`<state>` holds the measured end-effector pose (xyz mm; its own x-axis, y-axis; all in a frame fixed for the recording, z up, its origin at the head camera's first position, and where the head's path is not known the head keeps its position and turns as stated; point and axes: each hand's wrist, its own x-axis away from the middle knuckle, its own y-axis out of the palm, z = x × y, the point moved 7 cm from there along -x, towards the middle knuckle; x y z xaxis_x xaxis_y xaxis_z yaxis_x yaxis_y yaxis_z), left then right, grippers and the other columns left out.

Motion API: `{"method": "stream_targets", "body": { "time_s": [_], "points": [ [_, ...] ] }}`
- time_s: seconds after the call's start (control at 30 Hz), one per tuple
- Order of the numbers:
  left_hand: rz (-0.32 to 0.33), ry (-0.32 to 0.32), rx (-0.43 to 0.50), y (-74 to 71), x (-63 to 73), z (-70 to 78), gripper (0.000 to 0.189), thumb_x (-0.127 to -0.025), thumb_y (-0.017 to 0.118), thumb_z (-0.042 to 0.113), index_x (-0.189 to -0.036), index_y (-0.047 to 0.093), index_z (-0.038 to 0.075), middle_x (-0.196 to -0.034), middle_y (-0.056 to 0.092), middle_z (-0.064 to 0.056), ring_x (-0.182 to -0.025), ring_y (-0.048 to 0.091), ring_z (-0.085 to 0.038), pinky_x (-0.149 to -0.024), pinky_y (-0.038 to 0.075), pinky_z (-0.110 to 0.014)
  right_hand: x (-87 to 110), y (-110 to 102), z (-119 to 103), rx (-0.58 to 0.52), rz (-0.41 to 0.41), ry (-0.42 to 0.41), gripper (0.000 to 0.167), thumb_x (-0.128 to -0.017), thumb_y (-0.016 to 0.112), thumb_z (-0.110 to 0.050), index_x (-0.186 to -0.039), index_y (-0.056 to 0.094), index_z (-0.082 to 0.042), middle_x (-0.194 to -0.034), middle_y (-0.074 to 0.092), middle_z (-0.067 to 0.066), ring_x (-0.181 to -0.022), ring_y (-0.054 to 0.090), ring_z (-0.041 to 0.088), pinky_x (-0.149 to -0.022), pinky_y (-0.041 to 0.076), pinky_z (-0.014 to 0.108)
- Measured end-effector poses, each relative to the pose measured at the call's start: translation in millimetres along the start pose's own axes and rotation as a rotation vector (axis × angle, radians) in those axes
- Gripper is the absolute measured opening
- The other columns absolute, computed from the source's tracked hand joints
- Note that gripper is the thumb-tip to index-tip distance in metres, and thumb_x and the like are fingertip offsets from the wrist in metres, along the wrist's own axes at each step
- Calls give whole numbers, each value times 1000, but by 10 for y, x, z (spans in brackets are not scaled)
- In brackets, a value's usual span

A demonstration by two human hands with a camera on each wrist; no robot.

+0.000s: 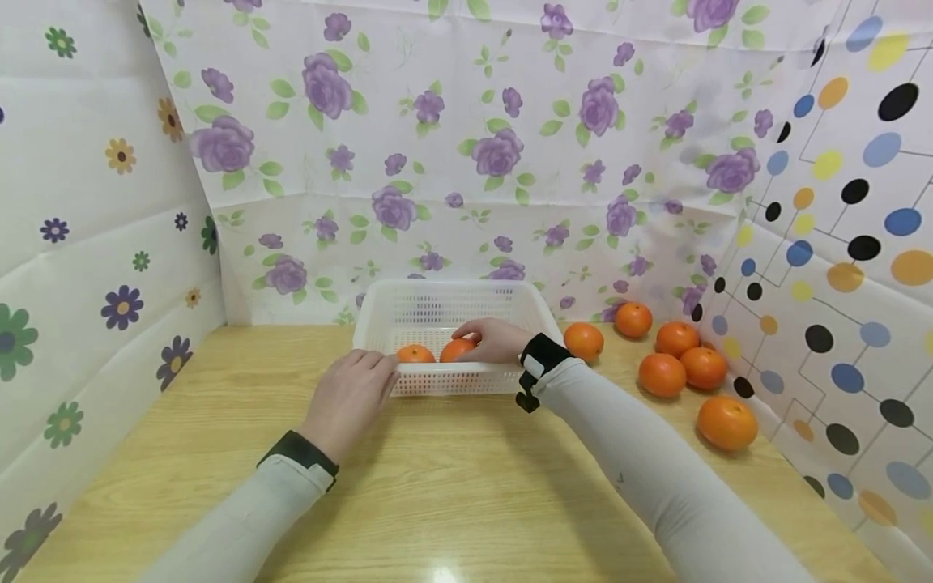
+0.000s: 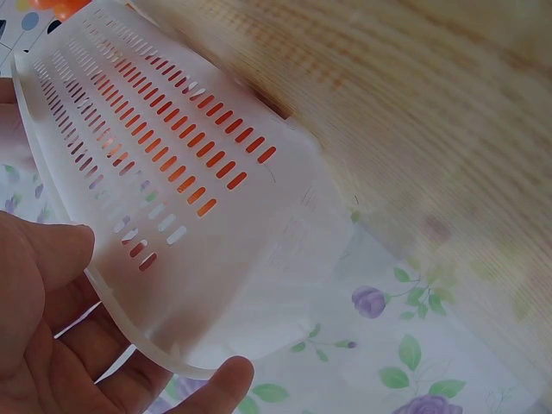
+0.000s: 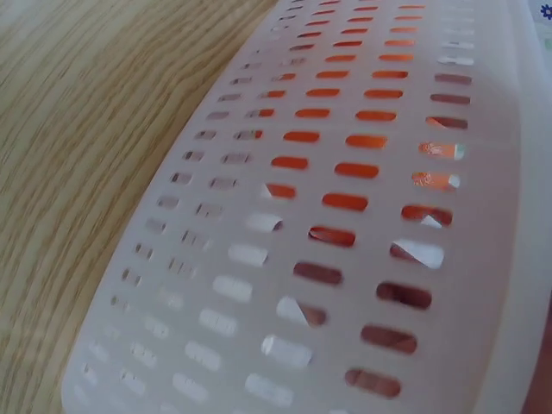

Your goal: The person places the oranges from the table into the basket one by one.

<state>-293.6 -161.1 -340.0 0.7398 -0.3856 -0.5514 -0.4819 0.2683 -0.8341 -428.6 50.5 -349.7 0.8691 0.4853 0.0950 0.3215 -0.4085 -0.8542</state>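
A white plastic basket point(image 1: 445, 369) with slotted walls stands on the wooden table against the flowered backdrop. My left hand point(image 1: 348, 398) holds its front left corner. In the left wrist view, the thumb lies on the outside of the basket wall point(image 2: 250, 285) and the fingers are around the rim. Reaching over the front rim, my right hand point(image 1: 499, 340) grips a mandarin point(image 1: 453, 350) low inside the basket. Another mandarin point(image 1: 415, 354) lies to the left of it. From the right wrist, orange skin shows through the slotted wall point(image 3: 332, 129), which hides most of that hand.
Several loose mandarins lie on the table to the right of the basket, the nearest mandarin point(image 1: 727, 423) toward the front and another mandarin point(image 1: 584, 342) close to the basket's right side. Patterned sheets surround the wooden table point(image 1: 430, 478) at the left, back and right.
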Motion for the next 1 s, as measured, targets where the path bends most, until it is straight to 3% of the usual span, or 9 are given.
{"method": "stream_targets", "body": {
  "time_s": [0.23,0.43,1.0],
  "points": [
    [-12,-7,1,12,0,-9,30,-110,73,25,-133,75,5,-118,77,-10,-114,70,-31,-105,59,-48,28,39,-122,7,-49,36,51,-107,76,-28,-155,65,-14,-149,66,17,-136,62,32,-115,51,47],
    [-7,-7,3,9,3,-5,29,-110,73,24,-132,75,5,-117,77,-9,-113,70,-30,-104,59,-48,-4,74,-102,16,-78,54,53,-108,74,-32,-157,63,-15,-152,65,17,-138,62,33,-114,52,47],
    [37,12,12,-25,18,2,22,-108,75,21,-123,76,5,-112,77,-10,-109,70,-32,-100,60,-49,-56,143,-57,39,-110,18,61,-110,70,-46,-162,58,-17,-158,61,16,-145,58,35,-122,47,51]
  ]
}}
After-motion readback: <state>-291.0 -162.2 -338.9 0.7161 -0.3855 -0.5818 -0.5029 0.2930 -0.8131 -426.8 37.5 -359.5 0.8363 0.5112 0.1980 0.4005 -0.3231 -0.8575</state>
